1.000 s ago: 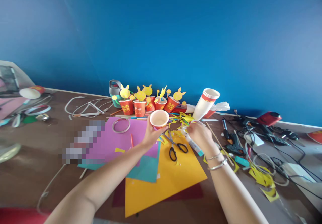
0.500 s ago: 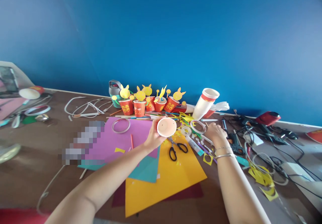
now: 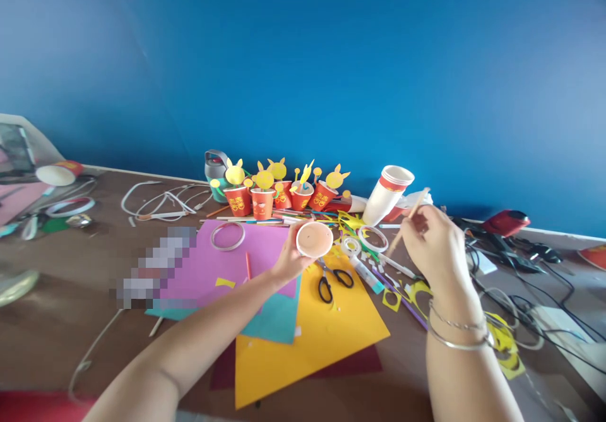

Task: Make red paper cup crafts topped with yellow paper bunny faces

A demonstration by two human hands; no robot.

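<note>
My left hand (image 3: 290, 254) is wrapped round a paper cup (image 3: 314, 240), its open mouth turned toward me; small dark marks or holes show on its inner wall. On the right, my right hand (image 3: 435, 245) pinches a thin wooden stick (image 3: 408, 220), raised and slanting over the clutter. Black-handled scissors (image 3: 334, 278) lie on the yellow sheet (image 3: 312, 359) below the cup. Behind the cup stand several red paper cups (image 3: 262, 203) bearing yellow paper rabbit-like heads (image 3: 264, 179).
A leaning stack of white cups (image 3: 386, 196) is at the back right. Tape rolls (image 3: 374, 239), a glue stick (image 3: 367, 273) and yellow scraps lie near my right hand. Purple paper (image 3: 199, 277) spreads left. Cables and a red-black tool (image 3: 505, 222) lie far right.
My right hand has lifted from the table clutter, moving right and toward me, with a wooden stick now in its fingers. My left hand and the cup have hardly moved.
</note>
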